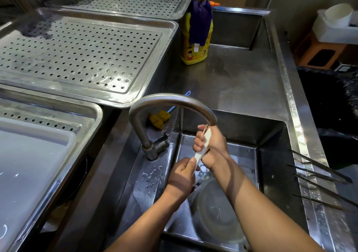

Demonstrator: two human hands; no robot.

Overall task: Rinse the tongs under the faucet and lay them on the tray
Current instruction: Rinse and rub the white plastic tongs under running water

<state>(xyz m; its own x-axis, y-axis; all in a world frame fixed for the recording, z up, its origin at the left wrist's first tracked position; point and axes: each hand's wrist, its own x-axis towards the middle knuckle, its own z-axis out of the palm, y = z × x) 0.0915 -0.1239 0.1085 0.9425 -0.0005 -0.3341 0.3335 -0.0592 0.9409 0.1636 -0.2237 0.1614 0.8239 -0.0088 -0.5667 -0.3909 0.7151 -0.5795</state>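
Gripping the tongs [202,151] under the faucet [170,100] with the right hand [214,148], left hand [182,177] pinching the bottom end. Yellow bottle [193,55] is sitting at 12 o'clock, label unreadable.

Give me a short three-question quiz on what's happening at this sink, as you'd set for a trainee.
1. True or false: the tongs already lie on the perforated tray.
2. Which hand grips the tongs nearest the faucet spout?
3. Fill in: the plastic bottle is coloured ___.

Key: 1 false; 2 the right hand; 3 yellow.
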